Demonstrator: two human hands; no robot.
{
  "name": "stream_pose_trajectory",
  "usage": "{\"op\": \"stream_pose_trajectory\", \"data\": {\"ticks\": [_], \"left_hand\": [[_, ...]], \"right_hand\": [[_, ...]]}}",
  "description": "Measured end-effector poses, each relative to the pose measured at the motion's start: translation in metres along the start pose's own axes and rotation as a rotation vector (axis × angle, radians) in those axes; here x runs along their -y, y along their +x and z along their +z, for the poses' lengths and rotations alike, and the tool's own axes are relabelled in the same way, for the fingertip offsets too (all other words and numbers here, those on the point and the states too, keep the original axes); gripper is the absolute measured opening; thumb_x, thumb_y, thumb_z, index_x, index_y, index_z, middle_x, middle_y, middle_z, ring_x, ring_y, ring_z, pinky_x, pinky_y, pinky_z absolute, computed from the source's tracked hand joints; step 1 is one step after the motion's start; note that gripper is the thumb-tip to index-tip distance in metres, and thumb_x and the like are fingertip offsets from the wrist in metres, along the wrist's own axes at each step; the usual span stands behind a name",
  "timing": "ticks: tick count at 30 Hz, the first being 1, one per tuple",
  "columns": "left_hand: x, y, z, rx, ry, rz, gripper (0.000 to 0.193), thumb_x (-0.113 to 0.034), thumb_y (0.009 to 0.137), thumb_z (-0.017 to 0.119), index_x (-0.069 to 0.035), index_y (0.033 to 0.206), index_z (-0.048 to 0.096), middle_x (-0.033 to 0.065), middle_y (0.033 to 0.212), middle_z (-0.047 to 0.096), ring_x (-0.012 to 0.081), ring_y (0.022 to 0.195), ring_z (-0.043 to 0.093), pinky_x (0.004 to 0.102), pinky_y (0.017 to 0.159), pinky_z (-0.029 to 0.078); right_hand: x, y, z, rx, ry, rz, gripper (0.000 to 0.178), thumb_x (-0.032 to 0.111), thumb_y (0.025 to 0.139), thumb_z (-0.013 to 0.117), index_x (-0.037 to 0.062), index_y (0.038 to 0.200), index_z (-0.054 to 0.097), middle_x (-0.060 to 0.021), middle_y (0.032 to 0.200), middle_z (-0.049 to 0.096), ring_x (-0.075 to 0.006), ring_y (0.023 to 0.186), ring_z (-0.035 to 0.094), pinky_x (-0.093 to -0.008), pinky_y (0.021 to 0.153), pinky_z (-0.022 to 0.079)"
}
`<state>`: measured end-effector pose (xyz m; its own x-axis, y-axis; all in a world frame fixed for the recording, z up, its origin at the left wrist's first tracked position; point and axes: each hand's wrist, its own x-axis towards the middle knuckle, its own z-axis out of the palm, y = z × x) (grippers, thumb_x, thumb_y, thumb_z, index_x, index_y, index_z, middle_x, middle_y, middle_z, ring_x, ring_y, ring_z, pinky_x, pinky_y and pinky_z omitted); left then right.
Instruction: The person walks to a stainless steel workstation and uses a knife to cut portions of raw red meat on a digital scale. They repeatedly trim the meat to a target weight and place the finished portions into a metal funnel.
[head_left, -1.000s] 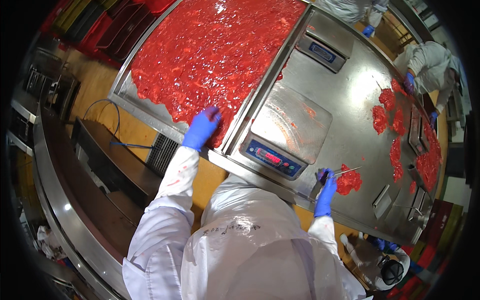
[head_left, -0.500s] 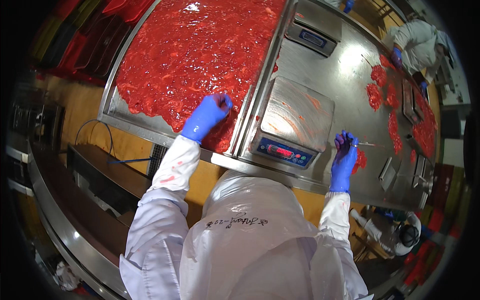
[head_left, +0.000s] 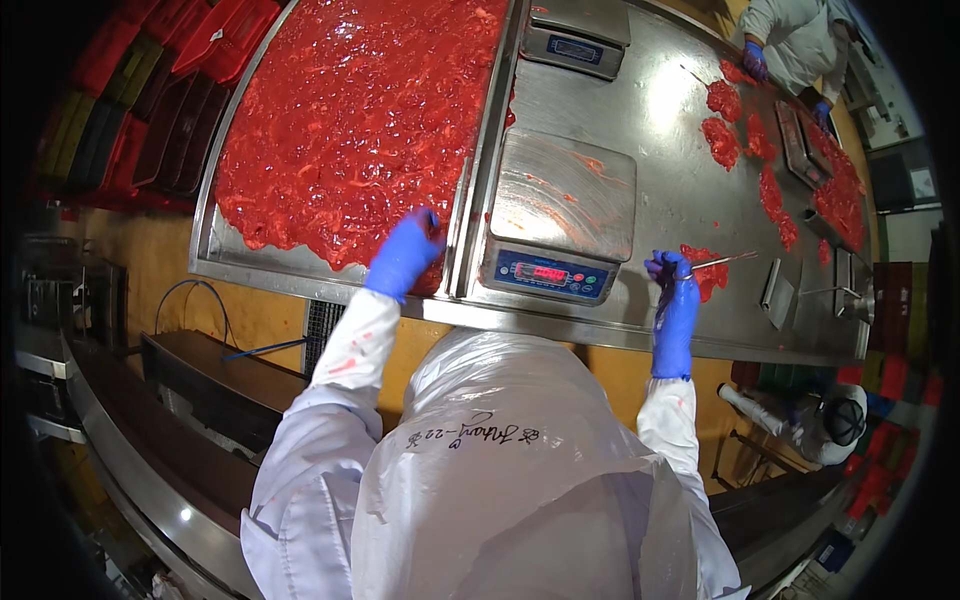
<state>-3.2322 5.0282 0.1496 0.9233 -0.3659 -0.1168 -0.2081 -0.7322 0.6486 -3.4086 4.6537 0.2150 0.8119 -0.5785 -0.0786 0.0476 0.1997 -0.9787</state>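
My right hand (head_left: 677, 310) has its fingers closed round a thin metal tool (head_left: 728, 262), tip pointing away to the right. My left hand (head_left: 405, 255) is half curled at the meat; whether its fingertips pinch any, I cannot tell.

Largest is the steel table (head_left: 740, 330), running off to my right. Joined to its left side is a shallow tray (head_left: 232, 256), where the main spread of meat (head_left: 360, 130) lies red and wet, my left fingers at its near right corner. Between my hands sits the scale (head_left: 565, 205), display lit, its plate streaked with red smears. Smaller again is the patch of meat (head_left: 710, 285) on the table, just beyond my right hand; the tool crosses above it in my view, though I cannot tell if they touch.

I judge the step in hand to be handwork at the edge of the spread, with the tool merely held ready. To my mind the next move calls for a sure finger hold on the slippery meat, and a tool tip kept clear of my left glove.
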Motion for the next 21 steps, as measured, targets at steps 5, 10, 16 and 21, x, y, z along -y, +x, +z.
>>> {"op": "stream_pose_trajectory", "data": {"ticks": [5, 10, 16, 21], "left_hand": [[0.015, -0.022, 0.026, 0.024, -0.058, -0.137, 0.019, -0.01, 0.075, 0.064, -0.002, 0.089, 0.055, 0.0165, 0.075, 0.06, 0.0294, 0.069, 0.06, 0.0367, 0.064, 0.048], [-0.003, -0.003, -0.028, -0.075, -0.468, 0.025, 0.013, -0.007, 0.079, 0.061, -0.001, 0.088, 0.055, 0.001, 0.071, 0.053, 0.0074, 0.066, 0.046, 0.0238, 0.058, 0.041], [-0.055, 0.01, -0.099, 0.031, -0.645, 0.034, 0.014, -0.009, 0.082, 0.061, -0.003, 0.094, 0.057, -0.003, 0.086, 0.054, 0.0037, 0.073, 0.045, 0.0188, 0.063, 0.039], [-0.102, 0.015, -0.144, 0.044, -0.716, 0.122, 0.019, -0.013, 0.083, 0.061, -0.006, 0.102, 0.057, -0.0029, 0.09, 0.058, 0.0049, 0.079, 0.054, 0.0188, 0.066, 0.045]], "right_hand": [[0.002, -0.005, 0.003, -0.007, 0.024, 0.041, 0.037, 0.032, 0.095, 0.051, -0.003, 0.105, 0.057, -0.0142, 0.1, 0.062, -0.0216, 0.088, 0.061, -0.033, 0.084, 0.047], [0.013, 0.006, 0.014, 0.089, 0.024, 0.001, 0.038, 0.033, 0.094, 0.052, -0.0028, 0.104, 0.059, -0.0137, 0.1, 0.063, -0.0213, 0.088, 0.062, -0.0325, 0.084, 0.047], [0.027, 0.019, 0.03, 0.196, -0.005, -0.054, 0.041, 0.036, 0.096, 0.048, -0.0028, 0.104, 0.058, -0.0148, 0.103, 0.062, -0.0235, 0.089, 0.062, -0.0344, 0.085, 0.046], [0.039, 0.023, 0.037, 0.242, -0.029, -0.05, 0.041, 0.038, 0.093, 0.053, -0.0018, 0.098, 0.061, -0.0124, 0.096, 0.064, -0.0194, 0.085, 0.063, -0.032, 0.081, 0.049]]}}
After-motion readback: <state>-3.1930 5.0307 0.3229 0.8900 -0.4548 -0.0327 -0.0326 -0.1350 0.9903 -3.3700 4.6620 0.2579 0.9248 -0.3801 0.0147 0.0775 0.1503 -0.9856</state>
